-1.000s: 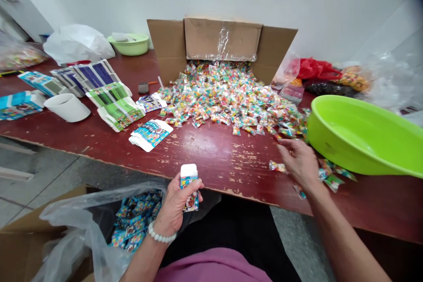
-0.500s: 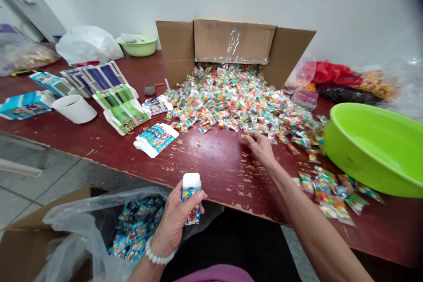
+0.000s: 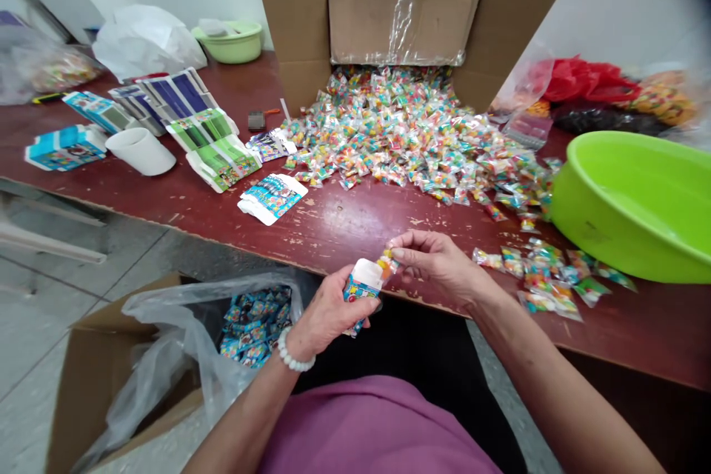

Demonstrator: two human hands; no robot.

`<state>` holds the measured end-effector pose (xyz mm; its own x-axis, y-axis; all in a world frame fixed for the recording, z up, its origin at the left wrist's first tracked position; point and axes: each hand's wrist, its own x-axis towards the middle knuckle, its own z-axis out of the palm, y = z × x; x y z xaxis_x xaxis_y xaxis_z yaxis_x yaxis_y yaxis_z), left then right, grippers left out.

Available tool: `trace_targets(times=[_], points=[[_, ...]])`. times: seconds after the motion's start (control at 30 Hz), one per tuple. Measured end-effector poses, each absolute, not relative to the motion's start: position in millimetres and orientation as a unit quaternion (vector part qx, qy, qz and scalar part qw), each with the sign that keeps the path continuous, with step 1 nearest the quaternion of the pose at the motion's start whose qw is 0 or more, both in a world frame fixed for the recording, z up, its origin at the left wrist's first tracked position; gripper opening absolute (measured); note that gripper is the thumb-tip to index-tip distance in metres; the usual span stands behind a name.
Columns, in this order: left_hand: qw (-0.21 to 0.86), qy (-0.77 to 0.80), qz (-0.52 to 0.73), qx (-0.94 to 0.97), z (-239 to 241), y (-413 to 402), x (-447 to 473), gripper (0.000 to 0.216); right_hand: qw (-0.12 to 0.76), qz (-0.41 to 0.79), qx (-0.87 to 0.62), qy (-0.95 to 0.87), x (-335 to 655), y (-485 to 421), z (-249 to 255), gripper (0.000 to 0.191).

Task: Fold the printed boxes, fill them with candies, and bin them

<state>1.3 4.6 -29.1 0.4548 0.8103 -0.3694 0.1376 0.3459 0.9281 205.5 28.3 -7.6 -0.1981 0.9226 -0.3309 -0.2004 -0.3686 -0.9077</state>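
Note:
My left hand grips a small printed carton with its white top flap open, held just off the table's front edge. My right hand pinches a small candy packet at the carton's open mouth. A big heap of colourful candy packets spills from a cardboard box lying on its side on the red table. A few loose packets lie right of my right hand.
A lime-green basin sits at the right. Flat printed cartons, one blue blank and a white cup lie left. On the floor, a bag-lined box holds filled cartons. A second green bowl stands far back.
My right hand left the candy heap with a packet and came back to the carton. My left hand raised and tilted the carton toward it. The camera tipped downward.

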Motion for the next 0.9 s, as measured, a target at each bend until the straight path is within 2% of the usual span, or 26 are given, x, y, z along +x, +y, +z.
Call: trace_targets(times=[0.37, 0.6, 0.9], points=[[0.715, 0.425, 0.249, 0.495, -19.3, -13.3, 1.6, 0.042, 0.447, 0.617, -0.518, -0.388, 194.7, 9.0, -4.1, 0.034], [0.716, 0.427, 0.26, 0.487, -21.8, -16.0, -1.2, 0.04, 0.414, 0.675, -0.491, -0.364, 194.5, 0.5, -0.5, 0.037], [0.726, 0.415, 0.272, 0.476, -20.8, -16.3, -2.6, 0.04, 0.429, 0.655, -0.507, -0.362, 194.3, 2.1, -6.9, 0.035]])
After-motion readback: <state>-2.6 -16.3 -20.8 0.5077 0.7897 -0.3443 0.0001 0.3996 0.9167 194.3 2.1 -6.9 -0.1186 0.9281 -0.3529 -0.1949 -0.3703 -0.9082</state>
